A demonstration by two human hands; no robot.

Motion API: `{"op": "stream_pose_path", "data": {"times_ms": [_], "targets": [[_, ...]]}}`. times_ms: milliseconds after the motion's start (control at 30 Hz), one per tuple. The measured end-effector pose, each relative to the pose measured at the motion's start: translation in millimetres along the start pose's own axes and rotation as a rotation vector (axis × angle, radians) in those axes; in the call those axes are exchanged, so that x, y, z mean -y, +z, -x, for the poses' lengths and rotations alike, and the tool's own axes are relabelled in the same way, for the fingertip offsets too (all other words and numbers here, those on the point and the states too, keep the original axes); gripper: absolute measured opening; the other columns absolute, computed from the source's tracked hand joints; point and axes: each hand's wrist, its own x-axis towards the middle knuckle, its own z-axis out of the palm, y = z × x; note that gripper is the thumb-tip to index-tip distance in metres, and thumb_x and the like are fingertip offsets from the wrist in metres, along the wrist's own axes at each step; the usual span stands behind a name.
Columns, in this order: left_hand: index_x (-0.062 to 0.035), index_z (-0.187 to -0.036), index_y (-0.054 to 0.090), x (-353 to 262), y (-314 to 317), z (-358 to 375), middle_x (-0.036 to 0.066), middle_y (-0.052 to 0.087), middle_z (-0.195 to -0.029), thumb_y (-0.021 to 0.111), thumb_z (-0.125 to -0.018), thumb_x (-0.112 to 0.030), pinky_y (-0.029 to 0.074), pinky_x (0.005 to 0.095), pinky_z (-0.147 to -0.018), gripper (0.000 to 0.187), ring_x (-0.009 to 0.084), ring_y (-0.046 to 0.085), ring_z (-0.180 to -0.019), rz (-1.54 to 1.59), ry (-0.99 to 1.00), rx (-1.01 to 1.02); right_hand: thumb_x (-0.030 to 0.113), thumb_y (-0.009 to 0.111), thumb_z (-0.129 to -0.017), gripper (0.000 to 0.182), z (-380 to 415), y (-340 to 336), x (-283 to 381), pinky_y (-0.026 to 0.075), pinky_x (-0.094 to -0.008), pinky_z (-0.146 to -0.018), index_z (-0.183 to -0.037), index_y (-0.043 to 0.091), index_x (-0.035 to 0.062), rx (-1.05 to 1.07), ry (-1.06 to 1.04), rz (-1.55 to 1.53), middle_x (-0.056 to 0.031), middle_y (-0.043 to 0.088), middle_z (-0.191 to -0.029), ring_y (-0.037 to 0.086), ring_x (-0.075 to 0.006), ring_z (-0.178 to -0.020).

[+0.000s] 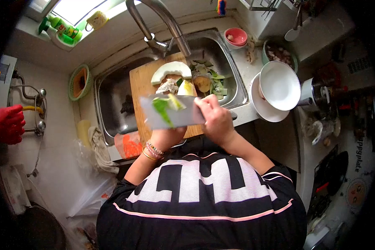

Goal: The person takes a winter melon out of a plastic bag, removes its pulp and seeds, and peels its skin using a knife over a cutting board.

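My right hand (pixel 216 118) is closed round the handle of a broad cleaver (pixel 179 118), held up over the wooden cutting board (pixel 139 77). A strip of green peel (pixel 163 111) and a paler piece cling to its blade. My left hand (pixel 169 137), with bracelets at the wrist, is just below the blade, which hides its fingers. Farther back on the board are a curved piece of pale melon (pixel 171 71), whitish pulp (pixel 168 86) and a pale yellowish wedge (pixel 186 88). Cut green peels (pixel 218 86) lie in the right basin.
The board bridges a double steel sink (pixel 102 110) under a faucet (pixel 173 25). At right stand white bowls (pixel 279 85), a pink bowl (pixel 236 36) and a filled green bowl (pixel 279 54). A green basket (pixel 79 82) is at left; red gloves (pixel 6 125) hang there.
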Motion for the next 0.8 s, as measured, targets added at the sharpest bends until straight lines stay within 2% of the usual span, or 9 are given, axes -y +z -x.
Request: {"op": "stream_pose_path", "data": {"times_ms": [33, 67, 200, 300, 400, 500, 533, 667, 800], "targets": [[0.0025, -0.108, 0.056, -0.6, -0.2, -3.6, 0.016, 0.064, -0.087, 0.061, -0.068, 0.0, 0.05, 0.0391, -0.069, 0.041, 0.0316, 0.063, -0.079, -0.279, 0.229, -0.06, 0.002, 0.056, -0.074, 0.035, -2.0, -2.1, 4.0, 0.053, -0.0413, -0.065, -0.108, 0.06, 0.0027, 0.01, -0.002, -0.005, -0.0122, 0.056, -0.095, 0.063, -0.0335, -0.074], [0.0004, -0.099, 0.059, -2.8, -5.4, -7.6, 0.012, 0.062, -0.081, 0.057, -0.069, 0.002, 0.049, 0.037, -0.063, 0.03, 0.0294, 0.061, -0.072, -0.22, 0.239, -0.13, 0.002, 0.057, -0.074, 0.035, -3.6, -4.1, 7.3, 0.053, -0.0413, -0.065, -0.108, 0.06, 0.0024, 0.021, -0.006, -0.01, -0.0122, 0.056, -0.096, 0.063, -0.0335, -0.074], [-0.0024, -0.095, 0.063, -9.7, -13.2, -4.7, 0.02, 0.063, -0.087, 0.061, -0.067, -0.007, 0.05, 0.0426, -0.068, 0.029, 0.0391, 0.061, -0.08, 0.51, -0.322, -0.027, 0.003, 0.053, -0.078, 0.03, -2.4, 2.0, -6.8, 0.054, -0.0405, -0.061, -0.107, 0.059, 0.0003, 0.002, -0.017, 0.018, -0.0123, 0.054, -0.094, 0.064, -0.0314, -0.068], [-0.0009, -0.092, 0.063, -14.9, -16.3, -6.1, 0.021, 0.063, -0.088, 0.061, -0.065, -0.006, 0.05, 0.0443, -0.07, 0.027, 0.0392, 0.062, -0.082, 0.472, -0.317, -0.011, 0.003, 0.051, -0.08, 0.028, 0.7, 2.1, -11.3, 0.054, -0.0392, -0.059, -0.107, 0.058, -0.0003, -0.005, -0.015, 0.064, -0.0119, 0.054, -0.094, 0.064, -0.03, -0.066], [-0.0004, -0.107, 0.06, -17.7, -23.9, -8.2, 0.022, 0.063, -0.091, 0.061, -0.065, -0.005, 0.05, 0.045, -0.073, 0.042, 0.0396, 0.061, -0.083, 0.46, -0.311, 0.032, 0.003, 0.049, -0.082, 0.027, 5.2, 7.9, -23.7, 0.054, -0.0411, -0.062, -0.108, 0.058, 0.003, -0.019, 0.041, 0.052, -0.0126, 0.053, -0.095, 0.063, -0.0317, -0.071], [0.0014, -0.125, 0.05, -16.9, -28.6, -4.3, 0.024, 0.061, -0.098, 0.06, -0.065, -0.004, 0.05, 0.0442, -0.079, 0.061, 0.0413, 0.06, -0.088, 0.56, -0.293, -0.073, 0.002, 0.048, -0.082, 0.027, 9.4, 19.2, -65.9, 0.052, -0.0435, -0.069, -0.105, 0.06, 0.0046, 0.144, 0.323, 0.075, -0.0151, 0.054, -0.096, 0.062, -0.0348, -0.08], [0.003, -0.137, 0.037, -15.1, -36.1, -2.2, 0.024, 0.061, -0.104, 0.057, -0.065, -0.002, 0.049, 0.0373, -0.084, 0.075, 0.0378, 0.061, -0.095, 0.56, -0.175, -0.072, 0.001, 0.047, -0.082, 0.026, 20.7, 22.9, -81.9, 0.051, -0.0444, -0.073, -0.103, 0.061, 0.0042, 0.117, 0.389, 0.053, -0.0164, 0.054, -0.097, 0.061, -0.0359, -0.083], [0.0036, -0.138, 0.036, -7.8, -34.8, -6.8, 0.018, 0.062, -0.1, 0.056, -0.068, 0.001, 0.048, 0.0283, -0.083, 0.072, 0.0206, 0.062, -0.09, 0.862, -0.378, -0.023, 0.0, 0.047, -0.08, 0.023, 26.9, 25.7, -74.8, 0.048, -0.0448, -0.079, -0.096, 0.063, 0.0016, 0.027, 0.407, -0.105, -0.0188, 0.056, -0.1, 0.058, -0.0383, -0.089], [0.0031, -0.125, 0.049, -11.5, -39.4, -16.0, 0.01, 0.063, -0.095, 0.059, -0.071, -0.002, 0.049, 0.0288, -0.077, 0.056, 0.0173, 0.06, -0.084, 0.927, -0.494, -0.024, -0.001, 0.048, -0.079, 0.025, 11.7, 17.4, -52.6, 0.05, -0.0431, -0.072, -0.1, 0.061, 0.0037, -0.012, 0.278, -0.113, -0.0163, 0.054, -0.097, 0.06, -0.0371, -0.085]]}}
